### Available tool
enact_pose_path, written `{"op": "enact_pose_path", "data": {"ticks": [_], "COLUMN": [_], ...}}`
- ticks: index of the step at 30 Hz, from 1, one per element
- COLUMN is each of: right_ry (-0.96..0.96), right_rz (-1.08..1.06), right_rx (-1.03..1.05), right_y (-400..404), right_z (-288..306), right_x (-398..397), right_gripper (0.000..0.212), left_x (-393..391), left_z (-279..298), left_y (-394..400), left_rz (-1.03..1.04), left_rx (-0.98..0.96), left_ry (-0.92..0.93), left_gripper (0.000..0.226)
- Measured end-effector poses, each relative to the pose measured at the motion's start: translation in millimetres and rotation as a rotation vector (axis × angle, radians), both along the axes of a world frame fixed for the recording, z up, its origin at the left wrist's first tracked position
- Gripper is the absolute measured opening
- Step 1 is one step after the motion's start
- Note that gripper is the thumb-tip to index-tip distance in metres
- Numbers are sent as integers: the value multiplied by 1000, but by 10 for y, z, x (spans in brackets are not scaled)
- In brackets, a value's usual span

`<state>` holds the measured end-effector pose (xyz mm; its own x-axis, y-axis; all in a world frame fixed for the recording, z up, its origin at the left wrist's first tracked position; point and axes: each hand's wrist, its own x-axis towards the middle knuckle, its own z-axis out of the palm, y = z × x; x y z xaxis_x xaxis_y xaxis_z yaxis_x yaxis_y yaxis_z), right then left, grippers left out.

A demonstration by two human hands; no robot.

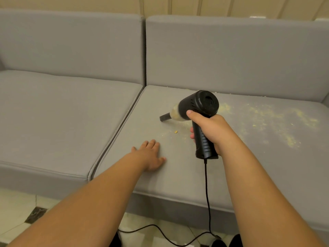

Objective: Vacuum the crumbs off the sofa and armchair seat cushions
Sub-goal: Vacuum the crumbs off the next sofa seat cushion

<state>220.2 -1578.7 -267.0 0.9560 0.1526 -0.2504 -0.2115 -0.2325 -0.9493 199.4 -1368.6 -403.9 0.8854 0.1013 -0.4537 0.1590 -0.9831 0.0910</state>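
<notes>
Here the right hand grips the vacuum, its clear chamber holding crumbs; left hand lies flat.

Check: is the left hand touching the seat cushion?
Touching. Head view shows the left hand lying flat, fingers spread, on the right seat cushion, no gap.

Dim, warm light, soft shadows (edges bowed), slightly blurry.

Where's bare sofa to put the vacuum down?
Bare: the left grey seat cushion, and the strip between the left hand and the seam. Crowded: yellow crumbs right of the black handheld vacuum, gripped by the right hand.
</notes>
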Motion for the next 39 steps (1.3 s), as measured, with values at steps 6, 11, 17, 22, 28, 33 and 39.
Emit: {"op": "enact_pose_path", "data": {"ticks": [6, 11, 17, 22, 28, 33, 39], "right_ry": [-100, -59, -33, -31, -156, -85, -64], "right_rz": [-146, -148, -90, -30, -185, -183, -131], "right_rx": [-84, -83, -54, -60, -115, -110, -132], "right_y": [-224, -444, -400, -261, -478, -589, -513], "right_z": [38, 60, 22, -11, 149, 141, 103], "right_x": [-73, -152, -206, -197, -154, -150, -151], "right_gripper": [23, 23, 26, 28, 23, 25, 28], "left_x": [37, 93, 134, 117, 115, 112, 128], "left_z": [11, -47, -84, -98, -98, -123, -135], "left_y": [-63, -84, -175, -161, -115, -117, -103], "left_rz": [20, 34, 26, 28, 32, 31, 27], "left_rx": [37, -12, -15, -19, -15, 1, -14], "left_ry": [-21, -10, -16, -4, -2, -10, -7], "left_gripper": [81, 81, 83, 84, 84, 84, 85]}}
